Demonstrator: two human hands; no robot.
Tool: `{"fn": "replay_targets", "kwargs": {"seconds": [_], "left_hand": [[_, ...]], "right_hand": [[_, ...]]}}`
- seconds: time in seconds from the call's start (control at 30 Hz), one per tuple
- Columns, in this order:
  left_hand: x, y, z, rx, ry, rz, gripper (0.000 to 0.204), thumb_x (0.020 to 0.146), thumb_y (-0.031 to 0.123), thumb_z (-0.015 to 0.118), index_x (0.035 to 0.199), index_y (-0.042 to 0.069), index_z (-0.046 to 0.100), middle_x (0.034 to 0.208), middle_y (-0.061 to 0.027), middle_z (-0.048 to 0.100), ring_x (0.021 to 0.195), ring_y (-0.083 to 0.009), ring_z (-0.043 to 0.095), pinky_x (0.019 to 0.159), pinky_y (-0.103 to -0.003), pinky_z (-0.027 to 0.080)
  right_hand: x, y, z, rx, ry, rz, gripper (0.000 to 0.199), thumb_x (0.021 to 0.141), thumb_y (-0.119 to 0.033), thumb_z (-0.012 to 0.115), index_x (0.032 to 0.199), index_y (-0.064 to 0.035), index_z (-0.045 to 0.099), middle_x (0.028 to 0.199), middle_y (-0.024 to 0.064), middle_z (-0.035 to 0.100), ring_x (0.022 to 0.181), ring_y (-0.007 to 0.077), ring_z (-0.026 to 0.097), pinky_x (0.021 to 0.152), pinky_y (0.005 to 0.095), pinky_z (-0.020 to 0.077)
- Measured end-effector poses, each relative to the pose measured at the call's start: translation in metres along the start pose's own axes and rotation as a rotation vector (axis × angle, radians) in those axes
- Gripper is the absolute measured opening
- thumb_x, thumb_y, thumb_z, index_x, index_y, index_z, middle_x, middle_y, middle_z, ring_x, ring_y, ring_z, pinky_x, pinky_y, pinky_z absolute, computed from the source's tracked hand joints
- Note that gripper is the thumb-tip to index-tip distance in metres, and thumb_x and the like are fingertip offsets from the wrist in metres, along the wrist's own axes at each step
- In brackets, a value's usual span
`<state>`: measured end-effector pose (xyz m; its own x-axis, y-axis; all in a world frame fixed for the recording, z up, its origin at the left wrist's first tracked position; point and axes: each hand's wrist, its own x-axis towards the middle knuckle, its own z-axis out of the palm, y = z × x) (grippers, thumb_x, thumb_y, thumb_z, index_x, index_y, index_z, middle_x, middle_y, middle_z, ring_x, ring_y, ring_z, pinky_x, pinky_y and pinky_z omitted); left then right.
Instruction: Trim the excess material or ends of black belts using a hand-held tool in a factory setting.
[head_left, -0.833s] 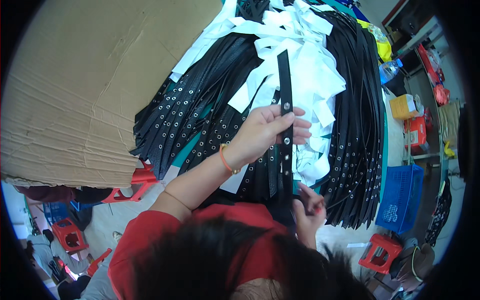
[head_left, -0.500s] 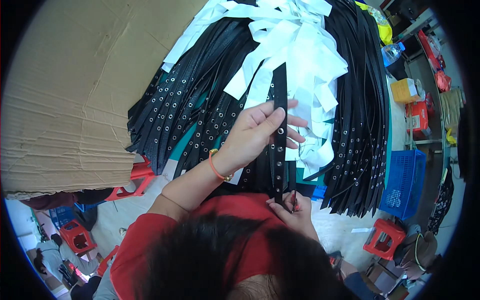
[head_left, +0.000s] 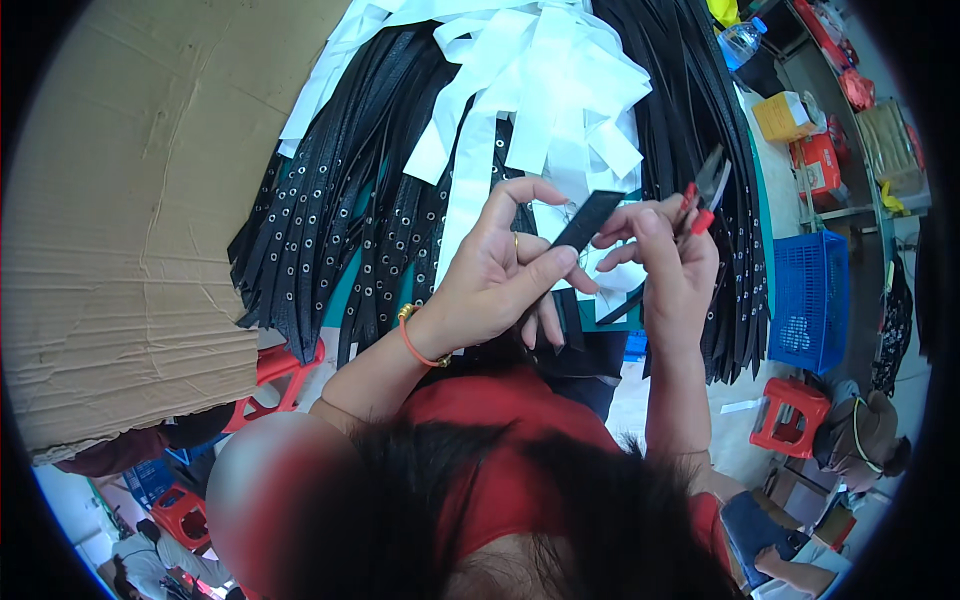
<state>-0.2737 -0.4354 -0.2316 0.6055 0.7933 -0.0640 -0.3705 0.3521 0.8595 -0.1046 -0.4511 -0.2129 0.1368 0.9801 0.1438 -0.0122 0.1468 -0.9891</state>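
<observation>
The end of a black strap (head_left: 588, 220) is pinched between the thumb and fingers of my left hand (head_left: 490, 290), its tip pointing up and to the right. My right hand (head_left: 672, 270) is raised just right of that tip, fingers curled. Tucked in my right hand are small red-handled snips (head_left: 710, 190), metal jaws upward; thumb and fingertips are near the strap end. Whether they touch it, I cannot tell. Beyond my hands lie bundles of black straps with metal eyelets (head_left: 330, 190) and a heap of white strips (head_left: 530, 80).
A large cardboard sheet (head_left: 130, 200) covers the left side. On the right are a blue plastic basket (head_left: 812, 300), a red stool (head_left: 790, 415), a yellow box (head_left: 783, 117) and a water bottle (head_left: 742, 42). Other people sit at lower left and lower right.
My right hand has risen from close to my body to beside my left hand, bringing the snips up. The strap, earlier upright with eyelets showing, now shows a plain end tilted right.
</observation>
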Motion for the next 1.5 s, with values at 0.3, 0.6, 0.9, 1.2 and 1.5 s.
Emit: {"fn": "replay_targets", "kwargs": {"seconds": [0.3, 0.6, 0.9, 1.2, 1.5], "left_hand": [[0.007, -0.008, 0.008, -0.011, 0.008, 0.129, 0.037, 0.088, 0.001, 0.048, 0.121, 0.003, 0.03, 0.083, -0.0196, 0.064, 0.043, -0.0152, 0.057, 0.037, -0.02, 0.045], [0.019, -0.018, 0.0, -0.026, 0.095, 0.123, 0.016, 0.09, 0.007, 0.051, 0.099, -0.005, 0.054, 0.073, -0.0194, 0.064, 0.036, -0.0098, 0.051, 0.031, -0.017, 0.036], [0.016, -0.022, -0.001, 0.045, 0.181, 0.247, 0.014, 0.091, 0.01, 0.05, 0.093, -0.003, 0.05, 0.076, -0.0168, 0.064, 0.039, -0.0077, 0.051, 0.033, -0.016, 0.035], [0.016, -0.04, 0.008, 0.503, 0.25, 0.567, 0.014, 0.093, 0.009, 0.043, 0.094, -0.004, 0.043, 0.093, -0.0218, 0.063, 0.053, -0.0106, 0.059, 0.045, -0.018, 0.044], [0.022, -0.049, 0.014, 0.652, 0.355, 0.623, 0.01, 0.092, 0.005, 0.043, 0.093, -0.004, 0.043, 0.092, -0.0215, 0.063, 0.052, -0.0093, 0.059, 0.045, -0.018, 0.044]], "right_hand": [[0.011, 0.002, -0.003, 0.289, -0.091, 0.219, 0.024, 0.082, -0.001, 0.056, 0.069, -0.0077, 0.038, 0.064, 0.0037, 0.052, 0.049, 0.0081, 0.052, 0.041, 0.0188, 0.0391], [0.002, -0.005, -0.015, -0.005, -0.126, 0.179, 0.015, 0.085, -0.01, 0.055, 0.076, -0.0045, 0.045, 0.062, -0.0026, 0.046, 0.051, 0.0024, 0.037, 0.046, 0.0179, 0.0273], [-0.042, -0.006, -0.026, -0.627, -0.154, -0.046, 0.023, 0.084, -0.012, 0.055, 0.097, 0.0007, 0.042, 0.066, -0.0013, 0.049, 0.055, 0.0014, 0.035, 0.049, 0.0159, 0.0245], [-0.047, 0.002, -0.024, -0.993, -0.017, -0.527, 0.023, 0.068, -0.011, 0.072, 0.078, 0.0, 0.054, 0.054, 0.0031, 0.044, 0.039, 0.0126, 0.043, 0.038, 0.0233, 0.0322], [-0.05, 0.001, -0.026, -0.99, 0.004, -0.577, 0.028, 0.065, -0.008, 0.071, 0.083, 0.0025, 0.053, 0.055, 0.0057, 0.046, 0.042, 0.0178, 0.047, 0.039, 0.0263, 0.0361]]}}
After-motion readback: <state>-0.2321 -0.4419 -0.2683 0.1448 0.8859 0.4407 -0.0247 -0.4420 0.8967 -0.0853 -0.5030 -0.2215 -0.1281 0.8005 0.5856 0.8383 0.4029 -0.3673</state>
